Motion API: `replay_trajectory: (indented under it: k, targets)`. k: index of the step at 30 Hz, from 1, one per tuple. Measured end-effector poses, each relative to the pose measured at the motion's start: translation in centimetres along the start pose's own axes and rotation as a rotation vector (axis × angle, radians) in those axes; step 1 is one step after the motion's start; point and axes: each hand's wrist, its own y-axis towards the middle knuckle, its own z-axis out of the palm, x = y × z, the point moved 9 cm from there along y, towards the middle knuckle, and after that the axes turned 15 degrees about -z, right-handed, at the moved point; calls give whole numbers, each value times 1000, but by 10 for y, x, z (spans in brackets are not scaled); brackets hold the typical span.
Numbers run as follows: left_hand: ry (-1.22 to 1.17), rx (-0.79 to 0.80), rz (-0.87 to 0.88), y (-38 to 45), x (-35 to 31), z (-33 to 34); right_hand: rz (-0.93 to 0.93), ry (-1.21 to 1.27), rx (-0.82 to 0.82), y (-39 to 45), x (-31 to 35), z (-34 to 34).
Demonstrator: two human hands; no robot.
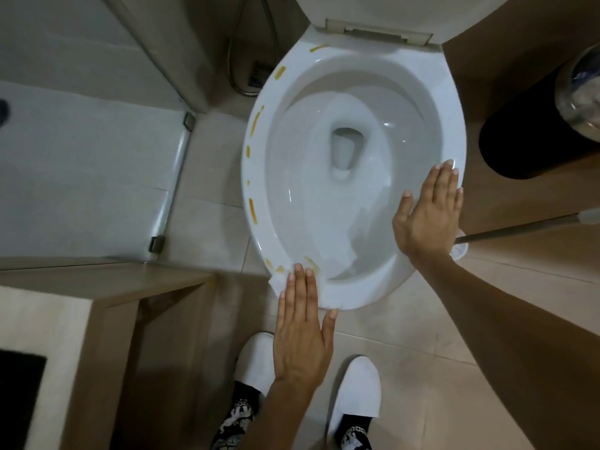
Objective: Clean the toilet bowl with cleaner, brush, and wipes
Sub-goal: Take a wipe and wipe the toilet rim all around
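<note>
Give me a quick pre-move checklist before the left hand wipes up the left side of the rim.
1. Wipe under the left hand: ok, a white wipe shows beneath the fingers on the front rim.
2. Right hand off the wiping path: ok, it lies flat on the right side of the rim.
3. Marks left to clean: not ok, yellow streaks run up the left rim to the hinge end.
4. Seat raised: ok, bare porcelain rim is exposed.
5. Brush out of the bowl: ok, it lies on the floor to the right.
6. Cleaner bottle within reach: cannot tell, none in view.
</note>
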Motion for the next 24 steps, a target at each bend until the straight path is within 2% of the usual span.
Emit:
replay_trajectory:
  k: [5, 15, 21, 24]
  targets:
    - [-19, 6, -114, 37, 14, -12, 8, -23, 5, 0, 1, -1]
    - [-101, 42, -141, 15, 15, -8, 11, -101, 56, 1, 3, -1]
    - [-101, 11, -175, 50, 12, -18, 6, -101, 71, 2, 3, -2]
    - [-154, -10, -214, 41, 10, -16, 9, -96, 80, 2, 4, -3]
